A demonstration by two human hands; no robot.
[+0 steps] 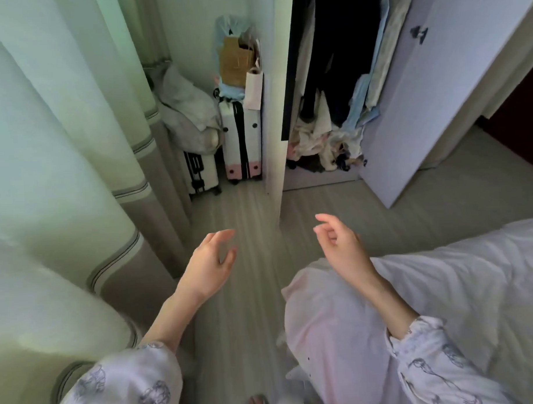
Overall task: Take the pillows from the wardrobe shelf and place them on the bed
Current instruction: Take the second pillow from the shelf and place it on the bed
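Note:
A pale pink-white pillow (330, 329) lies at the bed's near corner, under my right forearm. The bed (461, 285) with its white crumpled cover fills the lower right. My left hand (208, 265) hovers over the floor with fingers apart, holding nothing. My right hand (340, 244) is raised just above the pillow's top edge, fingers loosely curled and empty. The wardrobe (330, 87) stands open ahead, with dark and light hanging clothes and a heap of garments at its bottom. No shelf with pillows shows in this view.
The wardrobe's open door (431, 111) juts out at the right. Two suitcases (242, 142) with bags and a bundle on top fill the corner left of the wardrobe. Pale curtains (61, 148) hang along the left. A strip of light wood floor (244, 217) runs between curtains and bed.

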